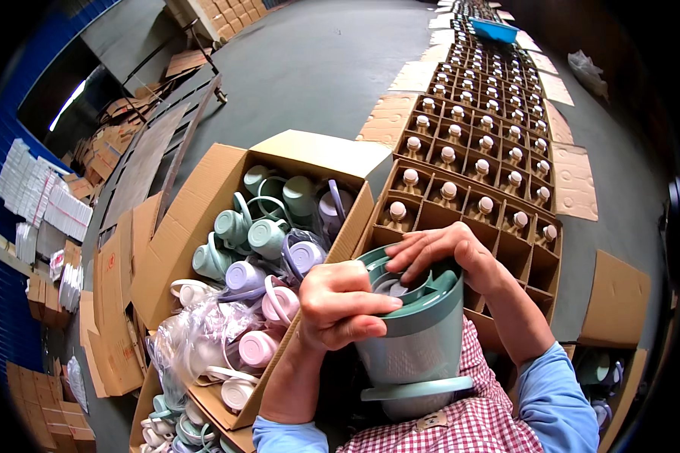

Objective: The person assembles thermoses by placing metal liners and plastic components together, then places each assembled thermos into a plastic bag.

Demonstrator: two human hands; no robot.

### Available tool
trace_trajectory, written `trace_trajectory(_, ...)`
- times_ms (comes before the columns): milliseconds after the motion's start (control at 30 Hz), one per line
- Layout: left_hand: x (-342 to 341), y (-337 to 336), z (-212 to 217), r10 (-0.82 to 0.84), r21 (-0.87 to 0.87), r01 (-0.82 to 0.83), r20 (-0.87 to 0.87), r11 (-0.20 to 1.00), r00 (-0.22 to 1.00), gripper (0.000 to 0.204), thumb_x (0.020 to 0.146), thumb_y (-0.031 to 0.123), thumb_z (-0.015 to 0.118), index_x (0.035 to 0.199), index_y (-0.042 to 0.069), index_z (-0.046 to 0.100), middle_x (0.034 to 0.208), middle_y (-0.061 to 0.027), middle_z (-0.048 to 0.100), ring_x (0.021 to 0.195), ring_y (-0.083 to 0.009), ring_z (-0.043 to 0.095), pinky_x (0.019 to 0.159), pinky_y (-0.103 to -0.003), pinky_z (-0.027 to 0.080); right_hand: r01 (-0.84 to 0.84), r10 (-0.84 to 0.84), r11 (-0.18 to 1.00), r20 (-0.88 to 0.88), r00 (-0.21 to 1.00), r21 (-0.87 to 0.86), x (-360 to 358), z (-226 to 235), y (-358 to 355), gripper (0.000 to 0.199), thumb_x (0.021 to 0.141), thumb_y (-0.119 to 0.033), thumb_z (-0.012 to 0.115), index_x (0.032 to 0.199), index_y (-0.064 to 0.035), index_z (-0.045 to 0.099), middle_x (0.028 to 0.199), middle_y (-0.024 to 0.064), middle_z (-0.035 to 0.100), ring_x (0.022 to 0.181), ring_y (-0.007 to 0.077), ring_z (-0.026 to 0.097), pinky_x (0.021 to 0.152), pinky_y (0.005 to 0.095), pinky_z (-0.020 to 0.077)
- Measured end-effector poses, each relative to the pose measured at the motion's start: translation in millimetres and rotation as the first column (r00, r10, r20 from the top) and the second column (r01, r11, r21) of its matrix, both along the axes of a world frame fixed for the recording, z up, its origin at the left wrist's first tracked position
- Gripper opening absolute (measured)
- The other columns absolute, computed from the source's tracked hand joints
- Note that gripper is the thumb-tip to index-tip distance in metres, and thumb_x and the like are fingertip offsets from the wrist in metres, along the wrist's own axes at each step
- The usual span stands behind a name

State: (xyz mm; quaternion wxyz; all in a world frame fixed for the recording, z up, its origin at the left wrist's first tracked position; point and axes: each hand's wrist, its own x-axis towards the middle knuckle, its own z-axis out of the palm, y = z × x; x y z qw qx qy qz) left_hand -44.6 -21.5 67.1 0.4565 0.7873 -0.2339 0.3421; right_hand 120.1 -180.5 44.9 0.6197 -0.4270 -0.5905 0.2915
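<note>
A green plastic container [412, 351] is held upright in front of my apron, with a darker green rim, a translucent ribbed body and a pale green disc [417, 389] below. Stepped rings show inside its top. My left hand [341, 304] is closed on the near left of the rim. Over the far right of the rim curls my right hand [449, 257], its fingertips reaching into the opening. Beside my left arm stands an open carton [196, 192] of green, purple and pink lids with loop handles [268, 238]; some lie in clear plastic bags [193, 340].
Divided cartons [412, 260] of bottles with white caps [411, 176] run away ahead in a long row; a blue basin [493, 30] rests far along it. Another carton of lids [181, 426] is at lower left. A metal rack [155, 151] and flattened cardboard [113, 302] stand left.
</note>
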Motion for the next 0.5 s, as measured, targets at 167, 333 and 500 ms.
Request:
trace_trajectory(167, 32, 3, -69, 0.346, -0.303, -0.296, 0.125, 0.906, 0.930, 0.015, 0.090, 0.009, 0.051, 0.092, 0.002, 0.064, 0.096, -0.0143, 0.063, 0.095, -0.0244, 0.056, 0.080, -0.035, 0.047, -0.108, 0.180, 0.961, 0.281, 0.943, -0.255, -3, 72, -13, 0.038, 0.081, -0.035, 0.060, 0.091, -0.0016, 0.074, 0.097, 0.0168, 0.070, 0.101, 0.0329, 0.064, 0.105, 0.0473, 0.0345)
trace_trajectory(333, 29, -58, -91, -0.344, -0.963, -0.008, -0.103, 0.268, 0.933, 0.019, 0.093, 0.016, 0.051, 0.095, 0.002, 0.064, 0.085, -0.0098, 0.064, 0.084, -0.0194, 0.061, 0.074, -0.029, 0.049, -0.017, 0.392, 0.890, 0.748, 0.536, -0.455, -22, 145, -10, 0.029, 0.066, -0.017, 0.076, 0.095, -0.0107, 0.075, 0.089, 0.0088, 0.072, 0.087, 0.0204, 0.066, 0.086, 0.0354, 0.0455)
trace_trajectory(500, 16, -73, -96, -0.266, -0.923, -0.059, -0.170, 0.381, 0.949, 0.022, 0.093, 0.019, 0.051, 0.092, 0.000, 0.063, 0.075, -0.0114, 0.062, 0.070, -0.0204, 0.062, 0.064, -0.030, 0.049, 0.088, 0.329, 0.930, 0.914, 0.237, -0.358, -76, 167, -3, 0.023, 0.056, -0.023, 0.082, 0.077, -0.0138, 0.074, 0.070, -0.0002, 0.067, 0.073, 0.0159, 0.061, 0.074, 0.0328, 0.0458)
